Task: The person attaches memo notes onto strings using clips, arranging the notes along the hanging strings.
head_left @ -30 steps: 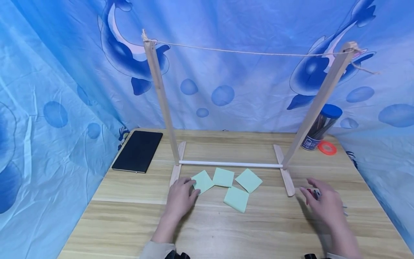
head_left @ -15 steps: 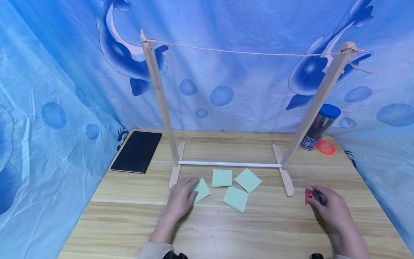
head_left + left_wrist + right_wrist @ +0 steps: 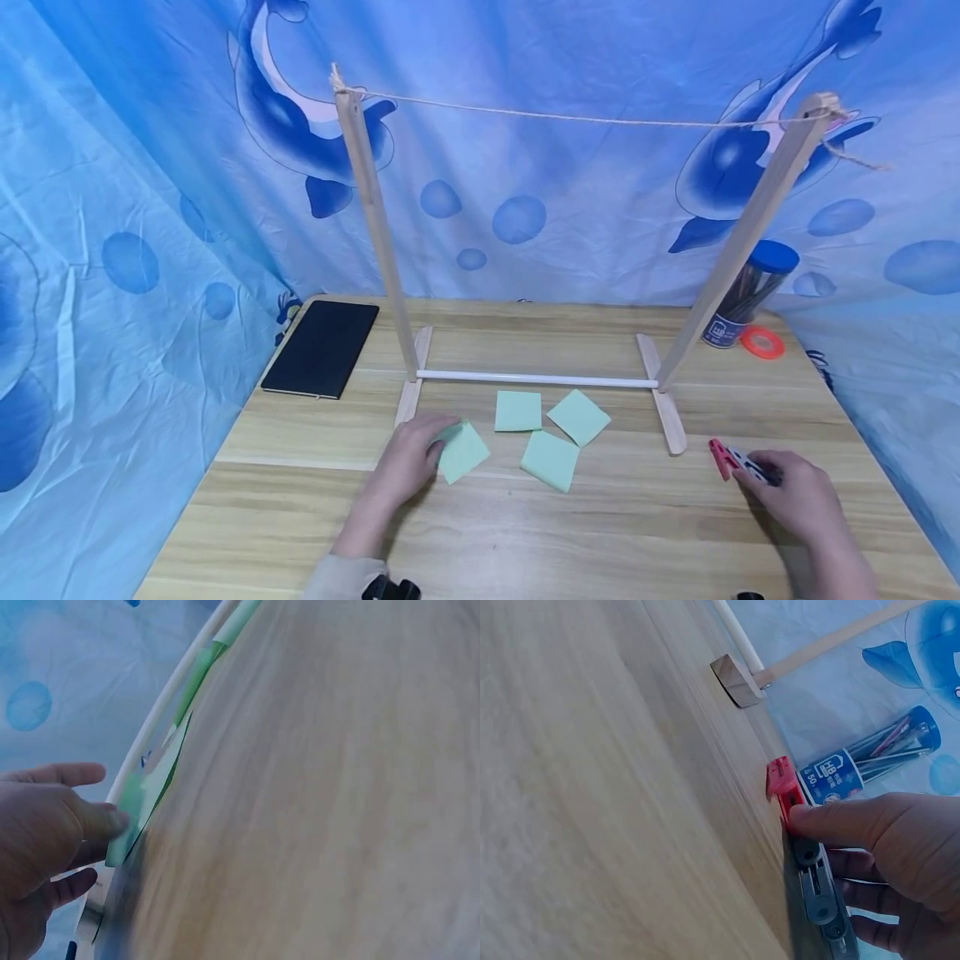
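Note:
My left hand (image 3: 408, 461) pinches one corner of a pale green sticky note (image 3: 463, 454) on the table. In the left wrist view, the thumb of my left hand (image 3: 45, 840) lies over the corner of the note (image 3: 161, 776). Three more notes lie to its right: one upper (image 3: 518, 411), one lower (image 3: 550, 460) and one tilted (image 3: 579, 417). At right, my right hand (image 3: 802, 492) holds a row of plastic clothespins. The red clothespin (image 3: 722, 458) is at the front, with grey ones (image 3: 750, 468) behind. Seen from the right wrist, my thumb presses near the red clothespin (image 3: 782, 784).
A wooden frame with a left post (image 3: 375, 225), a right post (image 3: 738, 242), a white bottom rod (image 3: 536, 379) and a string (image 3: 562, 117) stands behind the notes. A black notebook (image 3: 322, 350) lies left. A pencil tub (image 3: 746, 292) and an orange ring (image 3: 762, 342) sit back right.
The leftmost note has moved down and away from its neighbours with my left hand. My right hand has come down onto the clothespins and moved slightly right; the red one has turned.

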A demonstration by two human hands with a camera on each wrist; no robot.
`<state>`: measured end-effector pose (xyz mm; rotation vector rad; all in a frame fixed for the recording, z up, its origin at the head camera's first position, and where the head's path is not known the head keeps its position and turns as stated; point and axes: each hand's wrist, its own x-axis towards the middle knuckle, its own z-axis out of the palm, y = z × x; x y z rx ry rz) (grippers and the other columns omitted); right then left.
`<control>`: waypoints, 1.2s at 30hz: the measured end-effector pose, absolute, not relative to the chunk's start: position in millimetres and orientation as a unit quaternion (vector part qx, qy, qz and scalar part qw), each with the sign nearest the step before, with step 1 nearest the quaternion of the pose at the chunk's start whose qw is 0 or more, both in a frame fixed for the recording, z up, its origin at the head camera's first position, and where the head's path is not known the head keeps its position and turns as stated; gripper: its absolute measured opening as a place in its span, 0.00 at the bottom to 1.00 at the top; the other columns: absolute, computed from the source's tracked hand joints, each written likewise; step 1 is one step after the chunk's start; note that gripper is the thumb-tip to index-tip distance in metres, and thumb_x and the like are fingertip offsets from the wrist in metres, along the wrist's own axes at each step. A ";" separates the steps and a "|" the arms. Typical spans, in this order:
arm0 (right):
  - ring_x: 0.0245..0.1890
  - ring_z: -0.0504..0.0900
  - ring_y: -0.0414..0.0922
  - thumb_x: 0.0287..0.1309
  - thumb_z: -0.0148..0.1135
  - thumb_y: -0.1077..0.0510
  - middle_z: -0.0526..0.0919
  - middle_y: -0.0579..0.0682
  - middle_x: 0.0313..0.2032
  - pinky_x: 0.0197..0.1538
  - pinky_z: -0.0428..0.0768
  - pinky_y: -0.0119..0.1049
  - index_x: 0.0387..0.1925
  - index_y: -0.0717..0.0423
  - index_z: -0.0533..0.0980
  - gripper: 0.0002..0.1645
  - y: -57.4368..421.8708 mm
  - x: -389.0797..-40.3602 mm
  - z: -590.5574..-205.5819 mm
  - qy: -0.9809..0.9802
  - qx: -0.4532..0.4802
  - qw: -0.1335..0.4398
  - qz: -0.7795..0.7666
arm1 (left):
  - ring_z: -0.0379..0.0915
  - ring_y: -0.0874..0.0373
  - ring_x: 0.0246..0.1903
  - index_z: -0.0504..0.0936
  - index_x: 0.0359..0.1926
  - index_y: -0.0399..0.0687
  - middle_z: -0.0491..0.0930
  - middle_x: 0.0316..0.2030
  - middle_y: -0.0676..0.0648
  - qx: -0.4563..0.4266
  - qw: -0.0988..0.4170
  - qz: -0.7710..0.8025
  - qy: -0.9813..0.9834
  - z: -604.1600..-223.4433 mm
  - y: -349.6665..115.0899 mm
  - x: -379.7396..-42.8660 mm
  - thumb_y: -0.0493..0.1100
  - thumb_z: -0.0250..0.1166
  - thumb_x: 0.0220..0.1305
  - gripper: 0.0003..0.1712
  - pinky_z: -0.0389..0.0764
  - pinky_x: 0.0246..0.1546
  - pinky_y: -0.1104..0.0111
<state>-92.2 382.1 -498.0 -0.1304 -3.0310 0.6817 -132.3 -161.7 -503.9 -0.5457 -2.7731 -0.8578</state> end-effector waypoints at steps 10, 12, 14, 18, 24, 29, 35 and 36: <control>0.40 0.80 0.62 0.57 0.72 0.52 0.81 0.69 0.41 0.40 0.78 0.60 0.47 0.75 0.79 0.29 394.6 -89.9 -494.5 -0.976 -0.044 -0.020 0.212 | 0.75 0.53 0.36 0.88 0.41 0.42 0.81 0.36 0.49 -0.153 0.063 -0.174 -0.971 -489.4 -164.4 -125.9 0.50 0.81 0.50 0.21 0.73 0.39 0.59; 0.42 0.80 0.64 0.59 0.70 0.53 0.80 0.71 0.43 0.41 0.78 0.62 0.49 0.76 0.77 0.29 393.9 -89.3 -495.2 -0.976 -0.051 -0.009 0.214 | 0.77 0.54 0.34 0.88 0.38 0.41 0.81 0.34 0.49 -0.160 0.062 -0.191 -0.966 -489.5 -163.8 -126.7 0.43 0.78 0.54 0.13 0.77 0.39 0.59; 0.43 0.79 0.67 0.61 0.68 0.54 0.79 0.73 0.45 0.42 0.77 0.64 0.52 0.77 0.76 0.29 392.0 -88.6 -496.5 -0.974 -0.056 0.004 0.218 | 0.79 0.55 0.34 0.89 0.38 0.42 0.82 0.33 0.49 -0.161 0.064 -0.217 -0.961 -490.3 -163.2 -127.3 0.36 0.74 0.58 0.06 0.80 0.40 0.59; 0.41 0.82 0.67 0.61 0.68 0.58 0.81 0.72 0.42 0.38 0.81 0.59 0.52 0.75 0.76 0.25 388.1 -84.5 -501.2 -0.969 -0.049 0.061 0.234 | 0.82 0.55 0.34 0.89 0.38 0.41 0.84 0.33 0.48 -0.157 0.073 -0.269 -0.947 -493.2 -163.7 -126.8 0.28 0.68 0.62 0.07 0.85 0.37 0.61; 0.37 0.84 0.65 0.60 0.70 0.63 0.83 0.71 0.39 0.32 0.84 0.51 0.54 0.76 0.74 0.25 386.6 -79.1 -503.6 -0.961 -0.044 0.121 0.246 | 0.82 0.58 0.35 0.89 0.41 0.42 0.86 0.35 0.47 -0.133 0.071 -0.313 -0.938 -496.5 -165.1 -127.6 0.30 0.69 0.63 0.07 0.84 0.38 0.64; 0.41 0.82 0.66 0.60 0.71 0.62 0.81 0.72 0.41 0.37 0.84 0.53 0.54 0.78 0.74 0.27 385.8 -78.3 -501.5 -0.956 -0.078 0.135 0.247 | 0.75 0.61 0.36 0.87 0.47 0.43 0.81 0.40 0.51 -0.141 0.029 -0.289 -0.946 -497.5 -164.2 -127.0 0.37 0.73 0.61 0.12 0.80 0.41 0.62; 0.46 0.79 0.67 0.67 0.63 0.64 0.78 0.73 0.47 0.40 0.83 0.51 0.61 0.76 0.70 0.26 384.7 -77.2 -501.0 -0.953 -0.078 0.147 0.253 | 0.79 0.61 0.34 0.90 0.33 0.48 0.83 0.34 0.54 -0.147 0.048 -0.294 -0.943 -498.7 -163.1 -127.7 0.35 0.73 0.60 0.03 0.82 0.40 0.63; 0.47 0.78 0.68 0.68 0.62 0.64 0.78 0.73 0.48 0.42 0.81 0.57 0.62 0.76 0.69 0.26 383.8 -76.9 -501.2 -0.952 -0.075 0.148 0.255 | 0.80 0.62 0.33 0.90 0.32 0.49 0.84 0.33 0.54 -0.136 0.050 -0.308 -0.940 -498.7 -163.1 -127.7 0.34 0.73 0.60 0.04 0.83 0.38 0.65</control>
